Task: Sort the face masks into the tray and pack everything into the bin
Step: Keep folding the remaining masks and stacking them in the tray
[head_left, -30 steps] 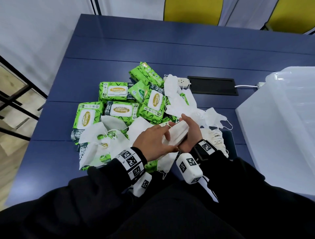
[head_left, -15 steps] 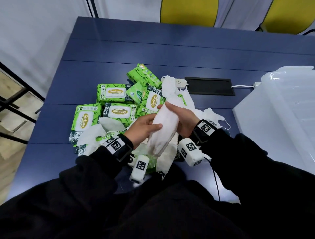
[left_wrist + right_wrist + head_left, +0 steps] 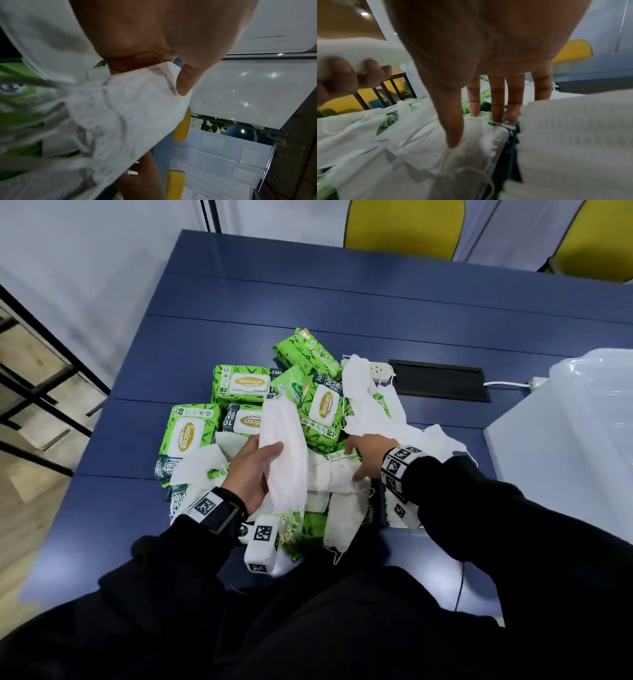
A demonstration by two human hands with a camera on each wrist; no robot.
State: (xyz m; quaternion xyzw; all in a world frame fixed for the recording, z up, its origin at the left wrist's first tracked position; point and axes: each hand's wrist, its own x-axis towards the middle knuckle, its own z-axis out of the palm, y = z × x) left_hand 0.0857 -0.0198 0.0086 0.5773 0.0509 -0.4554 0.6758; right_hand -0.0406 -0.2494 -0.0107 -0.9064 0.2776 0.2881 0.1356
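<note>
My left hand [image 3: 251, 474] grips a stack of white face masks [image 3: 284, 446] held up over the pile; in the left wrist view my thumb [image 3: 185, 75] clamps the stack [image 3: 128, 115]. My right hand [image 3: 368, 451] reaches down onto the loose masks [image 3: 334, 477] in the heap, fingers [image 3: 496, 97] straight and spread, thumb pressing on a mask [image 3: 423, 142]. It grips nothing. More loose masks [image 3: 370, 412] lie tangled among green wipe packs [image 3: 239, 383]. The translucent bin [image 3: 561, 446] stands at the right.
The heap lies mid-table on the blue tabletop [image 3: 308, 302]. A white power strip [image 3: 378, 369] and a black cable hatch [image 3: 440, 385] are behind it. Yellow chairs [image 3: 404, 224] stand beyond the far edge, and a black metal frame [image 3: 41, 392] on the left.
Both hands were holding the mask stack together. The right hand has let go and moved right and down onto the pile; the left hand now holds the stack alone.
</note>
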